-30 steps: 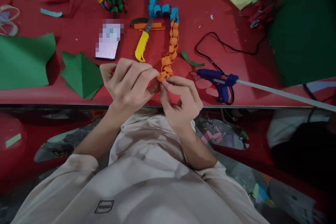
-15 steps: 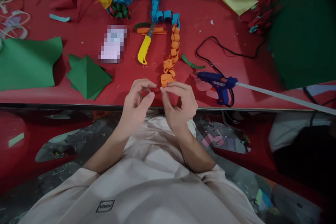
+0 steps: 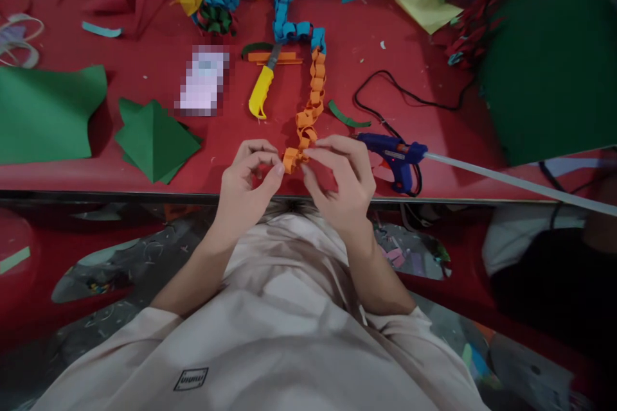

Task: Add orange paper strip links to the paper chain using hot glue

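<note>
A paper chain runs down the red table, blue links at the top and orange ones below. Its lowest orange link lies between my hands near the front edge. My left hand pinches the left side of that link between thumb and fingers. On the other side my right hand has its thumb and fingers apart, fingertips at the chain's end and nothing gripped. Right of it lies a blue glue gun with a long glue stick. A yellow-handled knife rests beside orange paper strips.
Folded green paper and a green sheet lie at the left, near a pixelated rectangle. A black cable loops at the right. Beyond stands a large dark green sheet. A person in black is at the lower right.
My left hand has closed on the lowest orange link, which has shifted left and down. My right hand's fingers have spread and moved slightly right. The whole view has shifted a little.
</note>
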`<state>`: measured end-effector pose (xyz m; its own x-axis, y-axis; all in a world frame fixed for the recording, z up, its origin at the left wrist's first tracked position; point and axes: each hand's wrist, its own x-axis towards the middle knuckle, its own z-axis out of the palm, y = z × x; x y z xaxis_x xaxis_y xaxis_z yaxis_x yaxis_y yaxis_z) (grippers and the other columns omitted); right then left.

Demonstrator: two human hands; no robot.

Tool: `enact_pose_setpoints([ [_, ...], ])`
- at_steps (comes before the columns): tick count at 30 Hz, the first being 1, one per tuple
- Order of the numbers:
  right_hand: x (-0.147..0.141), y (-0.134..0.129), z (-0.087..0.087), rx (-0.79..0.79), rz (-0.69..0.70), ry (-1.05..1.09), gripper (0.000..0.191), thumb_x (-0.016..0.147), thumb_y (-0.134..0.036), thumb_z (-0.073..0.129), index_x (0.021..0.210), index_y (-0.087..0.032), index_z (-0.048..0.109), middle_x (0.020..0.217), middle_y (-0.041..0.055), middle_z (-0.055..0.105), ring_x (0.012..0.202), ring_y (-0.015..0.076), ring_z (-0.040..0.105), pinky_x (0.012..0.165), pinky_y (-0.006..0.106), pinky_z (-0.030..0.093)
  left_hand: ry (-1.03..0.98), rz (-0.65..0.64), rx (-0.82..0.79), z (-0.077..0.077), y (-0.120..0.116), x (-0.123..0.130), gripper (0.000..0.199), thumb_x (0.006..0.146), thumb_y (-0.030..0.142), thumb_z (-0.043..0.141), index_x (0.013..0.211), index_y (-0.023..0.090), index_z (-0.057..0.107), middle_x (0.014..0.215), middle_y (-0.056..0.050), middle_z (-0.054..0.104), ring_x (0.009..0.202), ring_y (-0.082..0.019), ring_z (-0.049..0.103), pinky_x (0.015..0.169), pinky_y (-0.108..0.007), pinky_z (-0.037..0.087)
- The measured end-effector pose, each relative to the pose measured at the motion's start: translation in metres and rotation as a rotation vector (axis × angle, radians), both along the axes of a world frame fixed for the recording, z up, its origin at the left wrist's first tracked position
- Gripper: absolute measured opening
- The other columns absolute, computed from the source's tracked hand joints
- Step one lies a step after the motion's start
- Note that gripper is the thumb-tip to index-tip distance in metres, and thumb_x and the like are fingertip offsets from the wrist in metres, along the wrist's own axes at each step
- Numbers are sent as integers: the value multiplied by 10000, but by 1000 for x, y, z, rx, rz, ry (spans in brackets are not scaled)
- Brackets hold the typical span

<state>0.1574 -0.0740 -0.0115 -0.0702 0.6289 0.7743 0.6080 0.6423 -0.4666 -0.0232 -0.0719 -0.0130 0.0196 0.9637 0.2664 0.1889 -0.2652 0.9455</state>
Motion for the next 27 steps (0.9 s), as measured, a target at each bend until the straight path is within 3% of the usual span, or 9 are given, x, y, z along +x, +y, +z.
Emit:
enact_pose_setpoints([
  [9, 8, 10, -2, 166, 23, -242, 250, 936, -190, 714, 1172, -273, 700, 1046, 58, 759, 939, 212, 702, 811, 373, 578, 59, -157, -36, 14, -1, -6, 156, 948, 340, 679, 859, 212, 689, 1128, -93, 607, 1106, -230, 606, 988, -372, 508],
  [15, 12, 12, -12, 240, 42, -271, 285, 946, -209, 712, 1218, -295, 712, 1050, 33, 783, 930, 187, 717, 806, 347, 579, -112, -269, -229, 17, 2, -9, 194, 904, 385, 743, 833, 206, 718, 1136, -90, 631, 1108, -231, 646, 1027, -379, 505],
  [18, 11, 14, -15, 252, 74, -259, 337, 938, -163, 708, 1251, -288, 705, 1051, 32, 790, 909, 178, 730, 786, 338, 596, -108, -302, -241, 17, 4, -11, 234, 920, 424, 733, 838, 205, 715, 1145, -90, 648, 1106, -224, 655, 1025, -359, 506],
  [21, 9, 15, -15, 277, 98, -194, 377, 900, -93, 724, 1250, -234, 710, 1025, 53, 794, 912, 188, 733, 784, 337, 614, -2, -263, -115, 16, 7, -14, 214, 968, 436, 674, 993, 226, 706, 1144, -85, 672, 1080, -207, 658, 974, -325, 514],
  [24, 6, 15, -13, 266, 140, -136, 371, 876, -49, 730, 1218, -193, 729, 1017, 74, 794, 924, 196, 733, 807, 343, 623, 211, -191, 135, 18, 11, -16, 229, 953, 360, 692, 1145, 237, 671, 1141, -80, 687, 1022, -202, 656, 935, -328, 523],
  [27, 4, 13, -9, 182, 152, -64, 305, 916, -62, 694, 1177, -208, 754, 1019, 74, 793, 925, 187, 741, 816, 336, 627, 352, -174, 322, 19, 14, -16, 220, 943, 276, 683, 1158, 234, 666, 1132, -66, 709, 1021, -203, 662, 943, -348, 529],
])
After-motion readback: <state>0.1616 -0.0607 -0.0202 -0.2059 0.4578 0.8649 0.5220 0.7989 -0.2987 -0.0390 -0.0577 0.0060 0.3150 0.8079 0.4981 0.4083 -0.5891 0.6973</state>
